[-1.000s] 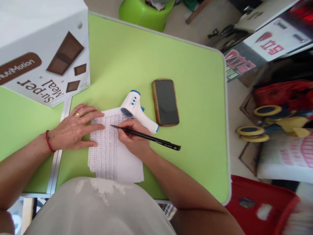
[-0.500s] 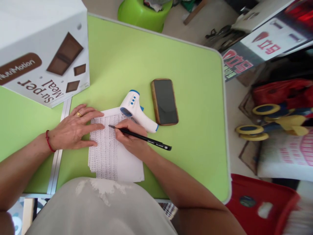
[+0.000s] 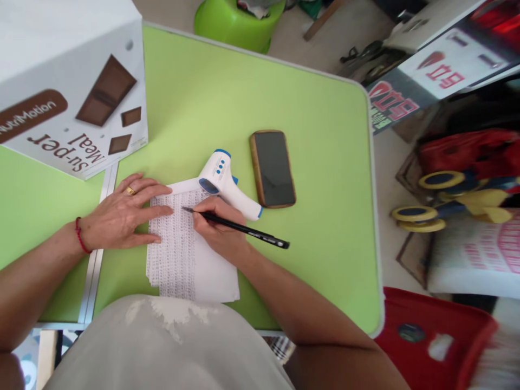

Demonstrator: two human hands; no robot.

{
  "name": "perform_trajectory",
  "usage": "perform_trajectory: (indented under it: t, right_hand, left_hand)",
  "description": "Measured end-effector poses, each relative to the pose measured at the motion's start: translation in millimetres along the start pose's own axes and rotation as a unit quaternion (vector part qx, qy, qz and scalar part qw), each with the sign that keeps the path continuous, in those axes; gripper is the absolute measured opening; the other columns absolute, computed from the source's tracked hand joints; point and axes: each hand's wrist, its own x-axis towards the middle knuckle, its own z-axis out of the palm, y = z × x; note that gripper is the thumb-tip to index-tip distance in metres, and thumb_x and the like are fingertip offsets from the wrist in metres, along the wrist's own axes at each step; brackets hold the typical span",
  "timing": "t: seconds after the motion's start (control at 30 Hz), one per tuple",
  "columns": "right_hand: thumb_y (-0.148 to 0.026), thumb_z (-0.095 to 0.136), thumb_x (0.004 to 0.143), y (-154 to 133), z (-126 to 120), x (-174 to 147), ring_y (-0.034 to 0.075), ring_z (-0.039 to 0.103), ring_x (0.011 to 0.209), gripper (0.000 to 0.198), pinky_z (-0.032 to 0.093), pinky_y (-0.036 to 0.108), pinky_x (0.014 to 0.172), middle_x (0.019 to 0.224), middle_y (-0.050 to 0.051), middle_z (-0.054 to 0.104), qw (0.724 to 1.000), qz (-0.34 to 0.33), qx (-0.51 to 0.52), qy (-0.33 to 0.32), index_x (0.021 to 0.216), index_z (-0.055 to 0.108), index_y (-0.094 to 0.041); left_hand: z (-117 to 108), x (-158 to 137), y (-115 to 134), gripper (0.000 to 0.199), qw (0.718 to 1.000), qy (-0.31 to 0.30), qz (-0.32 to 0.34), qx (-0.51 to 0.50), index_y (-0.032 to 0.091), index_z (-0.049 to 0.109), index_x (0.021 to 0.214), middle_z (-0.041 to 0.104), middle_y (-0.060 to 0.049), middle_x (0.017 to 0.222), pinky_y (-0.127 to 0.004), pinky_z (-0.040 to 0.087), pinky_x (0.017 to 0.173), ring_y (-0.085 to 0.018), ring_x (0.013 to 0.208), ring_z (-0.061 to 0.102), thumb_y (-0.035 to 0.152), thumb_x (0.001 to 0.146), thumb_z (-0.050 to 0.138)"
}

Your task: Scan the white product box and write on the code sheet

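Note:
My right hand (image 3: 219, 227) is closed round a black pen (image 3: 260, 235), its tip on the written part of a paper sheet (image 3: 215, 276). Rows of small handwriting cover the left part of that sheet; the right part is blank. More sheets show beneath its left edge. With fingers spread, my left hand (image 3: 125, 214) lies flat, its fingertips on the paper's left side. A white and blue infrared thermometer (image 3: 231, 187) lies at the paper's top, just beyond my right hand. To its right rests a smartphone (image 3: 274, 169) in a brown case, screen dark.
A large white box (image 3: 73, 103) with chocolate pictures stands at the left of the green table (image 3: 325, 179). Beyond the far edge is a green stool (image 3: 239, 24). A red chair (image 3: 430, 336) and a toy with yellow wheels (image 3: 442, 180) are off to the right.
My right hand and the pen have shifted very slightly to the right along the writing. My left hand, the thermometer and the phone stay in place.

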Motion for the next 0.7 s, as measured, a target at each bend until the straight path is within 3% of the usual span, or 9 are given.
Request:
perform_trajectory:
  t: [0.7]
  right_hand:
    - [-0.01, 0.054, 0.077, -0.6, -1.2, 0.4, 0.009, 0.049, 0.054, 0.015, 0.042, 0.025, 0.052, 0.06, -0.005, 0.053, 1.0, 0.008, -0.015, -0.003, 0.07, 0.053, -0.023]
  left_hand:
    - [-0.8, -0.5, -0.1, 0.043, 1.0, -0.004, -0.004, -0.004, 0.021, 0.057, 0.122, 0.048, -0.015, 0.138, -0.059, 0.026, 0.111, -0.033, 0.128, 0.042, 0.052, 0.092, 0.055]
